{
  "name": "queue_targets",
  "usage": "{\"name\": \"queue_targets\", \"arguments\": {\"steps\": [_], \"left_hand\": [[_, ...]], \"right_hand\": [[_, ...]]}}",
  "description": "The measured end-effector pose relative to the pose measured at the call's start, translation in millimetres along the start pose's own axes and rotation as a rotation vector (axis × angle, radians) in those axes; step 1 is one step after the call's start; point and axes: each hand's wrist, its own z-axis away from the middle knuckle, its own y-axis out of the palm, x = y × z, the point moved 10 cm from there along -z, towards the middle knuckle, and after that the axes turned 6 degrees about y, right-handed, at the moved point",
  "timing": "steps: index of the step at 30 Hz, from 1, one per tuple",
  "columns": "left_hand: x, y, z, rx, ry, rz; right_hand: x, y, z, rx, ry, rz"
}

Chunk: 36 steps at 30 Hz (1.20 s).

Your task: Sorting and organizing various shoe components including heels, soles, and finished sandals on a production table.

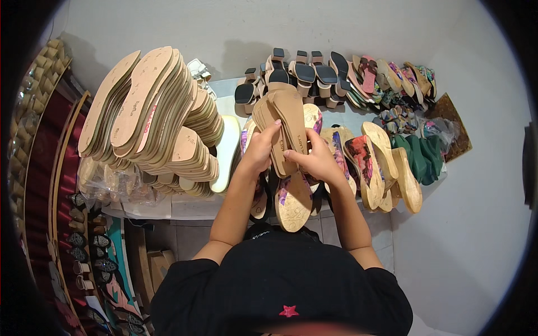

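A: What are the hands doing?
B: Both are gripping. The left hand (259, 151) closes on the left side of a bundle of brown insoles (296, 120), its thumb on top. The right hand (317, 162) clasps the right side, its thumb pressed across the upper face nearer the narrow end.

A: So the bundle lies between them?
B: Yes, its wide end pointing toward the far edge of the table (185, 209), its narrow end toward the person. The pieces fan slightly apart at the top.

A: And right below?
B: A patterned sandal (294, 208) juts past the table's near edge, just beneath the bundle's narrow end.

A: To the left?
B: A pale green sole (226, 154) rests against tall piles of insoles (147, 103), which fill the table's left end. A clear plastic bag (123, 187) sits near the near left corner.

A: And the other way?
B: Sandals with red flowers (361, 157) stand by the near edge, right of the hands; green shoes (423, 159) are closer to the right edge. Heeled shoes with black soles (305, 73) line the far edge, beyond the bundle.
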Motion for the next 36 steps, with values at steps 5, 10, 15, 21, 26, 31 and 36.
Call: {"name": "queue_targets", "arguments": {"steps": [5,10,15,21,26,31,36], "left_hand": [[2.3,2.2,4.8,-0.006,0.037,-0.025],[2.2,12.4,10.6,0.034,0.147,-0.176],[14.7,10.2,16.6,-0.012,0.154,-0.103],[15.1,10.6,28.2,-0.048,0.14,0.016],[13.2,23.9,36.3,-0.002,0.142,-0.055],[-32.7,67.8,45.2,0.157,0.255,-0.364],[-60.6,103.7,22.2,0.196,0.279,-0.378]], "right_hand": [[0.4,-4.8,0.0,-0.028,-0.154,-0.103],[4.8,-8.7,4.3,-0.063,-0.194,-0.162],[5.7,-6.5,8.5,-0.106,-0.267,-0.118],[26.3,-4.4,37.9,-0.12,-0.273,0.051],[38.1,-9.0,54.5,-0.212,-0.337,0.132],[74.5,-40.3,64.6,-0.345,-0.422,0.329],[91.2,-72.3,44.6,-0.135,-0.266,0.059]]}}
